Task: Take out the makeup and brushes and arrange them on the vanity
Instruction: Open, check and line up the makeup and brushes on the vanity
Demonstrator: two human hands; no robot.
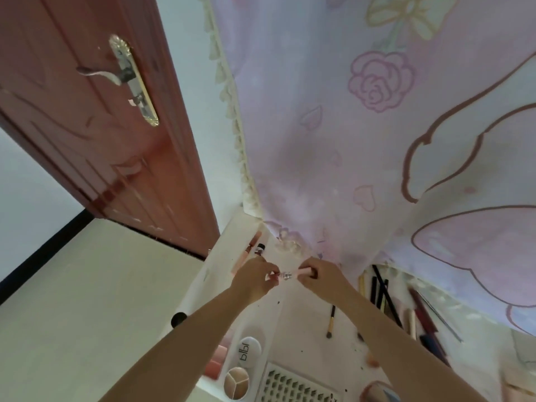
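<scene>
Both my hands are raised over the far end of the vanity top (304, 320), working one item between them: a small pink cosmetic tube with a silver collar (287, 275), most likely a lip gloss or lipstick. My left hand (255, 278) pinches its left end between thumb and fingertips; my right hand (317, 276) is curled closed around the pink body at the other end. The item hangs in the air, clear of the surface. Whether I am uncapping it or only turning it over, I cannot tell.

Already laid out, as observed:
- a single brush with a tan handle (331, 322), lying alone on the white surface
- a row of pencils and long brushes (388, 300) lined up along the right side, beside the floral curtain (348, 126)
- a round white compact (249, 351) and a three-shade round palette (236, 382) in the near left strip
- pink blocks (216, 364), partly hidden by my left forearm
- a tray of false lashes (293, 385) at the near edge
- a few tubes (255, 248) resting in the far left strip

Judgement: the task is well advanced. Most goods appear out and grouped by kind. The held tube has yet to be set down. The bag or case the items came from is not in view, so what remains inside cannot be assessed
</scene>
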